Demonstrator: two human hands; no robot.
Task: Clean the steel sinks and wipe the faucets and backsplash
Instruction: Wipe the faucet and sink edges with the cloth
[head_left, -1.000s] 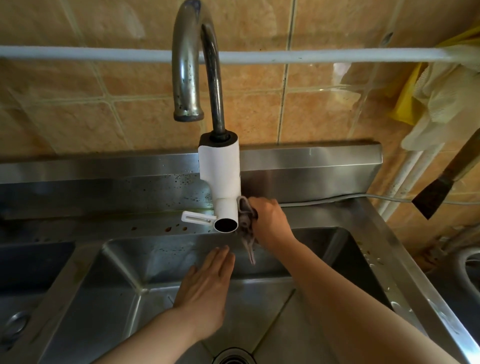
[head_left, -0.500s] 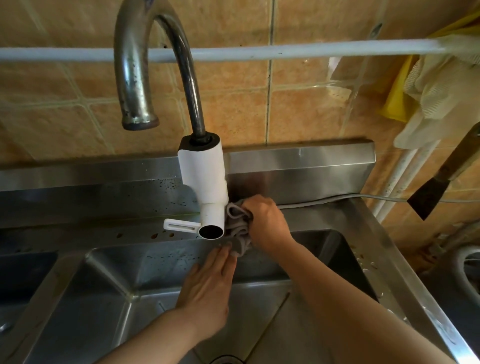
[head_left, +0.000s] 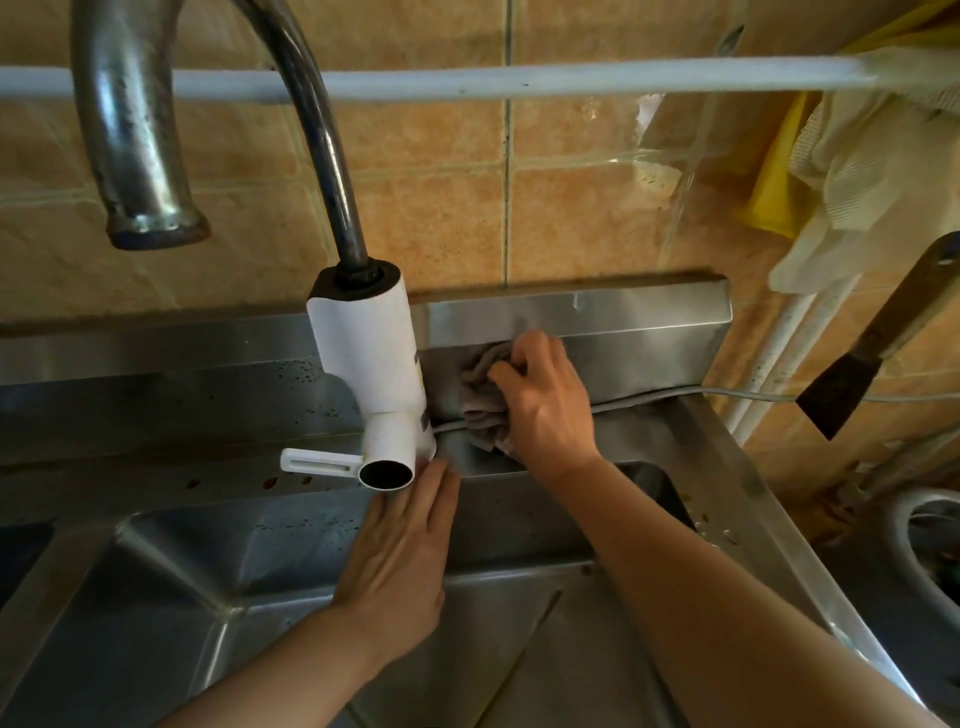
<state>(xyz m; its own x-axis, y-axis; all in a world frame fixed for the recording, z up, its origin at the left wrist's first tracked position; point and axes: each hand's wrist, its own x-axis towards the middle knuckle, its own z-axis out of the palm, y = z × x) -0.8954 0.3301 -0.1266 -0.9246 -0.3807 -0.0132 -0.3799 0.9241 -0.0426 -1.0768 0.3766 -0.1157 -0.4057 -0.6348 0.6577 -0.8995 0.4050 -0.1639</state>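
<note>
A white faucet body with a curved steel spout stands on the rear ledge of the steel sink. My right hand grips a crumpled grey cloth and presses it against the steel backsplash, just right of the faucet body. My left hand lies flat with straight fingers on the sink's back wall, its fingertips touching just below the faucet's round outlet. A white lever sticks out to the left of the outlet.
A white pipe runs across the orange tiled wall. Pale and yellow cloths hang at the right, with a dark-bladed scraper below them. A grey cable runs along the ledge. A second basin lies at the left.
My right hand moved the cloth up and to the right, from beside the faucet's base onto the backsplash. My left hand slid up toward the outlet. The camera came closer.
</note>
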